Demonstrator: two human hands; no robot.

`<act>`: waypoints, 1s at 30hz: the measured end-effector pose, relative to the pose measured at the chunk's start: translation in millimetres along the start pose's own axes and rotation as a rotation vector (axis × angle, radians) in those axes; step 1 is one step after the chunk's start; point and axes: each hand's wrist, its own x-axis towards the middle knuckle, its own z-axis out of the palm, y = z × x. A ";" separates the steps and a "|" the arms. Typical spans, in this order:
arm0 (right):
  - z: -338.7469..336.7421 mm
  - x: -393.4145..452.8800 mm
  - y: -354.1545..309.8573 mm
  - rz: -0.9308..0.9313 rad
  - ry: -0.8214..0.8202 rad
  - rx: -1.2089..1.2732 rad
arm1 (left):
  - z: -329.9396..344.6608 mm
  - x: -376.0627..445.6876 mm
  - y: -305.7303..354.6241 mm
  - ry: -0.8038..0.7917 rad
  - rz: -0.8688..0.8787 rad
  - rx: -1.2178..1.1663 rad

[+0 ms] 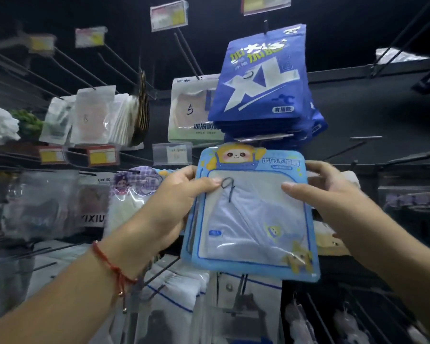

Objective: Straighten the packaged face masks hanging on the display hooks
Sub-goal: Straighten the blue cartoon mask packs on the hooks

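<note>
A light blue packaged face mask (253, 224) with a yellow cartoon animal at its top and a handwritten 9 on its clear window hangs in the middle of the display. My left hand (176, 204) pinches its left edge, thumb on the front. My right hand (333, 194) holds its right edge, thumb on the front and fingers behind. At least one more pack of the same kind sits directly behind it. Its hook is hidden behind the pack's top.
A stack of dark blue XL packs (261, 78) hangs just above. A white pack marked 5 (191, 110) hangs to their left, with clear packs (92, 115) further left. Bare black hooks (189, 58) and price tags (169, 16) jut out overhead. White packs (174, 294) hang below.
</note>
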 end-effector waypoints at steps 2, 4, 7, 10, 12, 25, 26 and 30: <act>6.8 3.4 -3.5 -0.070 0.055 -0.062 | -11.7 -8.3 -4.2 -0.052 -0.014 0.001; 18.2 7.5 -2.6 -0.099 0.014 -0.224 | -23.9 -16.3 -12.3 -0.094 -0.032 0.002; 41.1 12.3 0.3 -0.126 -0.056 -0.467 | -43.0 -23.9 -23.5 -0.149 -0.089 0.010; 60.7 17.8 0.9 -0.134 -0.102 -0.654 | -67.0 -25.9 -29.7 -0.186 -0.177 -0.015; 72.2 18.8 1.7 -0.116 -0.124 -0.709 | -84.2 -22.1 -36.0 -0.172 -0.197 -0.031; 128.4 32.2 -0.5 -0.583 0.199 -0.886 | -129.7 27.1 -37.9 -0.074 0.042 -0.155; 129.2 32.8 -0.7 -0.589 0.180 -0.898 | -130.8 30.1 -39.0 -0.042 0.083 -0.120; 137.8 34.5 -4.8 -0.539 -0.007 -1.007 | -132.0 35.9 -42.7 0.034 0.177 -0.029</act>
